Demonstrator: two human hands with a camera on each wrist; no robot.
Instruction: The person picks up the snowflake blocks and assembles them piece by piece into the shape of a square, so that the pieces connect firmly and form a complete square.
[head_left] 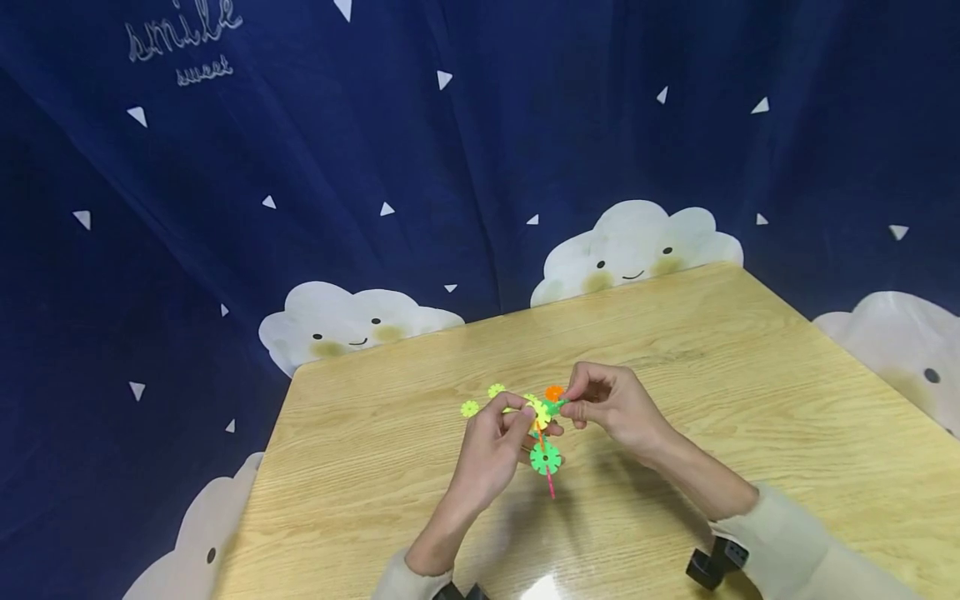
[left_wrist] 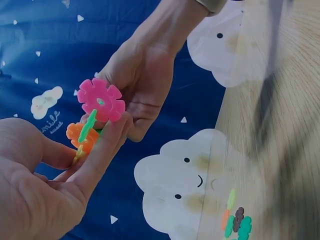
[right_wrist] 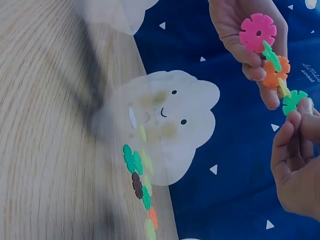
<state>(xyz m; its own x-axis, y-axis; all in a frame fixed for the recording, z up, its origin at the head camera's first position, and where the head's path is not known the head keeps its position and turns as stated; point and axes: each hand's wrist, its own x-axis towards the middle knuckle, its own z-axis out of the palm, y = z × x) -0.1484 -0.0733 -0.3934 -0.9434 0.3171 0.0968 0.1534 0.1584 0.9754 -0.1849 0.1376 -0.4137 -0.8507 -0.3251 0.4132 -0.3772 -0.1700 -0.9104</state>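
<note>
Above the middle of a wooden bench (head_left: 360,467), a short chain (right_wrist: 271,56) of 5 notched plastic discs is held in the air between a person's 2 bare hands. By the left hand (head_left: 487,450), a yellow disc (head_left: 542,414) is pinched between thumb and fingers, so that grip is clamped. By the right hand (head_left: 618,408), an end green disc (right_wrist: 291,103) is pinched, thumb against finger, so that grip is clamped too. Those 2 discs are seen touching; whether their notches are fully joined cannot be told.

From the yellow disc, the chain is continued by an orange disc (right_wrist: 273,76), then an inner green disc (head_left: 545,468), then a pink disc (right_wrist: 250,35) at the far end. Each disc is turned across its neighbour. As seen from the head, the pink end is pointed down toward the person.

Beyond the hands, loose discs (right_wrist: 129,158) are scattered flat on the bench, coloured yellow-green, green, orange and dark brown. Pale sleeves (head_left: 795,542) are worn, with black devices (head_left: 716,562) strapped at the wrists. Behind the bench, a dark blue curtain (head_left: 480,167) is hung, printed with white triangles, smiling clouds (head_left: 641,233) and, at upper left, the words "smile" and "sweet".
</note>
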